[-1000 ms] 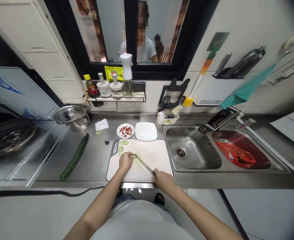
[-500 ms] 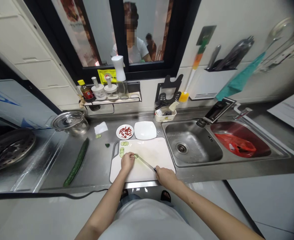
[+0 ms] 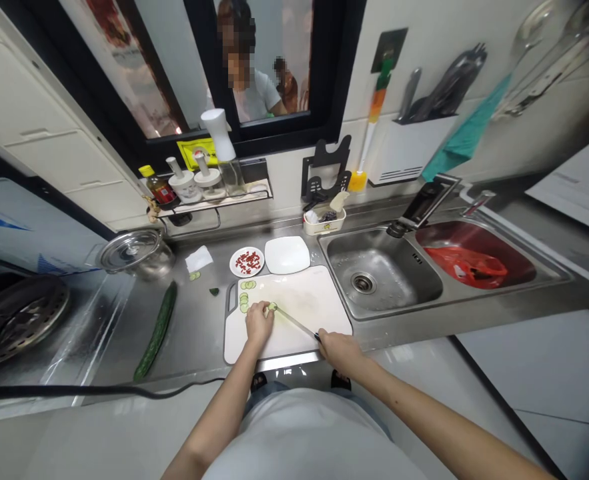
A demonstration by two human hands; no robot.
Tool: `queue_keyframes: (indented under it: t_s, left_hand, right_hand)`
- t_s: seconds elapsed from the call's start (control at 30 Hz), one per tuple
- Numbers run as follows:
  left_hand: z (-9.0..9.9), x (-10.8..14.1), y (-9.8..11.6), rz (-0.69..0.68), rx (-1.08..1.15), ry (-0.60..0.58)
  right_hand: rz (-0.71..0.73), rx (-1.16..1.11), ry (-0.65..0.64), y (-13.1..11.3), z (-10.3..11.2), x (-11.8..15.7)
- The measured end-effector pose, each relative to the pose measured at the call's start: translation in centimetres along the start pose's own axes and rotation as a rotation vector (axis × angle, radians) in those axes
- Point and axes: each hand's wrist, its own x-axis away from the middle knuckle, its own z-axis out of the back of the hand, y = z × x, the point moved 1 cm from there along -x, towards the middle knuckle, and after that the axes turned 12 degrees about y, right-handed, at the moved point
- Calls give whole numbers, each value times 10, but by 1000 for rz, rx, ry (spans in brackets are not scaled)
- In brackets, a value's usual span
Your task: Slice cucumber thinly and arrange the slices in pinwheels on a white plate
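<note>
- The cutting board [image 3: 319, 293] is a smooth white slab with rounded corners and a dark grey edge; a slot-shaped handle opening is at its left end. It lies flat on the brushed stainless-steel countertop [image 3: 194, 343], close to the front edge.
- The cucumber slices [image 3: 244, 299] are thin, pale-green rounds with darker rims, overlapping in short rows at the board's upper left.
- The kitchen knife [image 3: 297, 322] has a narrow, straight metal blade and a dark handle; it slants across the middle of the board, its tip beside the left hand's fingers.
- The whole cucumber [image 3: 157, 330] is long, dark green and bumpy, lying on the steel left of the board.
- A dark-green cucumber end [image 3: 214, 291] lies between them.
- A round white plate [image 3: 233, 269] behind the board carries small red chopped pieces [image 3: 247, 261]; touching or just beside it is a glossy white squarish plate [image 3: 287, 255].
- The right hand [image 3: 341, 350] is closed around the knife handle at the board's right front.
- The left hand [image 3: 259, 322] is narrow, fingers drawn together over the board, fingertips at a small cucumber piece [image 3: 273, 306] by the knife tip; I cannot tell whether they grip it or only touch it.
</note>
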Motion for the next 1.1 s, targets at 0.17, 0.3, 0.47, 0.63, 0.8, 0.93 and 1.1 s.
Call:
queue_keyframes:
  t_s: [0.17, 0.3, 0.47, 0.63, 0.8, 0.93, 1.1]
  left_hand:
    - [2, -7, 3, 38, 19, 17]
    - [4, -9, 5, 71, 105, 42]
    - [8, -4, 9, 173, 283, 56]
    - [19, 6, 1, 210, 356, 55]
    - [27, 10, -28, 256, 350, 149]
    - [27, 3, -53, 323, 358, 215]
    - [27, -4, -68, 348, 270, 253]
  right_hand:
    - [-45, -33, -19, 2, 13, 5]
    - [-95, -141, -5, 6, 17, 11]
    - [-184, -259, 42, 11, 9, 12]
    - [-211, -288, 57, 10, 6, 8]
    - [-212, -291, 57, 10, 5, 4]
    - [-212, -291, 40, 10, 4, 1]
    - [-198, -290, 51, 10, 1, -1]
